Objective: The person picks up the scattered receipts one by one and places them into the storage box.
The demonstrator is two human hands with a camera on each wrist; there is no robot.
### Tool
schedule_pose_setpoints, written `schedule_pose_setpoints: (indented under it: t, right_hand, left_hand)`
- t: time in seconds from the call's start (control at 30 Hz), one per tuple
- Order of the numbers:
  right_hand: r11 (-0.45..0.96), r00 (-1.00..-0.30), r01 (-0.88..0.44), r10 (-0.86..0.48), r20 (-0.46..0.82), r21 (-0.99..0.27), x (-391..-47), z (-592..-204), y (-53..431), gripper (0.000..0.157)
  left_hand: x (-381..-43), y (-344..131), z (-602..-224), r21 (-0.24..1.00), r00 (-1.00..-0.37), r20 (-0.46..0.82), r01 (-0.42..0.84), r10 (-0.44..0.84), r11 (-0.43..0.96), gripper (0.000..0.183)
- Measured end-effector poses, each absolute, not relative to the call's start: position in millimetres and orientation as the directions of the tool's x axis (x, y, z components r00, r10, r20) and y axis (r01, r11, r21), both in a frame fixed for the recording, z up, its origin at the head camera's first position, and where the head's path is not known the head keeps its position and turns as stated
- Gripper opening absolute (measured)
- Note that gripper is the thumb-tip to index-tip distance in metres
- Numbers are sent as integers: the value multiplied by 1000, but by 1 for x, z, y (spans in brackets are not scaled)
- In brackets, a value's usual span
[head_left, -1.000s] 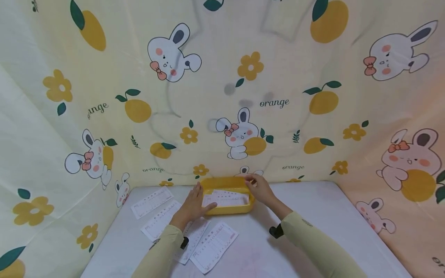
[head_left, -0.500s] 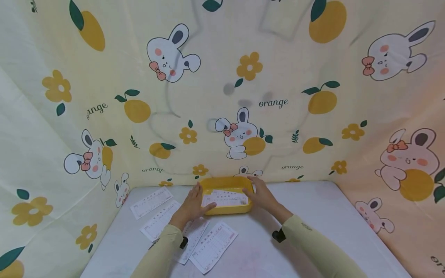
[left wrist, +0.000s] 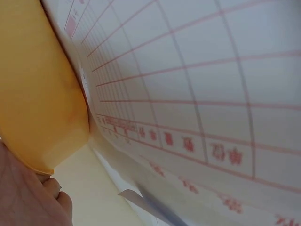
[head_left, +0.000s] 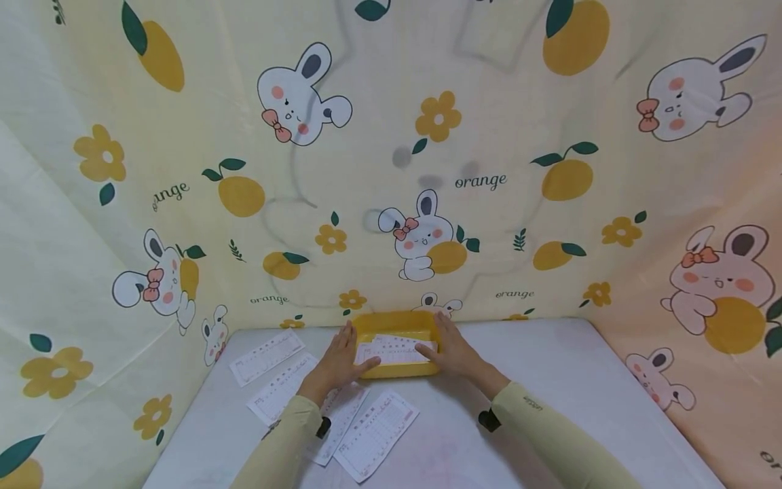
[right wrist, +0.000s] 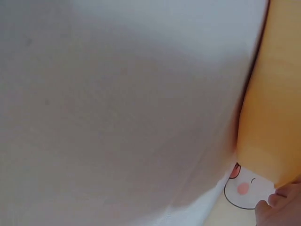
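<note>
A yellow plastic box (head_left: 397, 371) stands at the back of the table, with printed paper slips (head_left: 391, 352) lying inside. My left hand (head_left: 334, 363) holds its left side, fingers along the outer wall and thumb over the near rim. On the opposite side, my right hand (head_left: 459, 354) holds the box, thumb reaching over the rim toward the slips. The left wrist view shows fingertips (left wrist: 52, 187) at the rim beside the yellow wall (left wrist: 40, 84). In the right wrist view, the fingers (right wrist: 277, 209) are at the rim's far end.
Several loose printed slips lie on the white table (head_left: 537, 380) to the left, among them one at the back (head_left: 267, 356) and one in front (head_left: 375, 435). The left sleeve partly covers others. A patterned curtain (head_left: 366, 170) hangs around the table's back and sides.
My right hand has gone from fingertips at the box's back right corner to lying along its right side, thumb over the rim. The left hand stays in place.
</note>
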State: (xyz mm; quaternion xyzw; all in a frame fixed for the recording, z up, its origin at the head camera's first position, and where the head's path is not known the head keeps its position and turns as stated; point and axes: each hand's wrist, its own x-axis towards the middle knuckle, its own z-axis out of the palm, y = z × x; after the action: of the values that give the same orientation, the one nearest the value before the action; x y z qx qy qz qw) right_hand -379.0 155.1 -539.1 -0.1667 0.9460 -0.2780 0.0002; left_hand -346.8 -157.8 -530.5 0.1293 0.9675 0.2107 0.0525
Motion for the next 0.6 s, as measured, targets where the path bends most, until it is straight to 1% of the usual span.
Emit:
schedule_pose_setpoints:
  t: [0.13,0.47,0.6]
  right_hand:
    - [817,-947,-312,-310,88,-484,-377,-540,154,110]
    - [863,-923,-384,-356,146,-328,-378,-547,157,119]
    - [861,-915,-404,-372,158,-309,-378,-549,157,121]
  left_hand:
    - [-348,-157,-532,416,-962,-56,222,268,882,114]
    - [-347,-157,-532,414,-963,-45,224,265,882,113]
    - [-347,-156,-531,414,-962,-40,229,269,881,114]
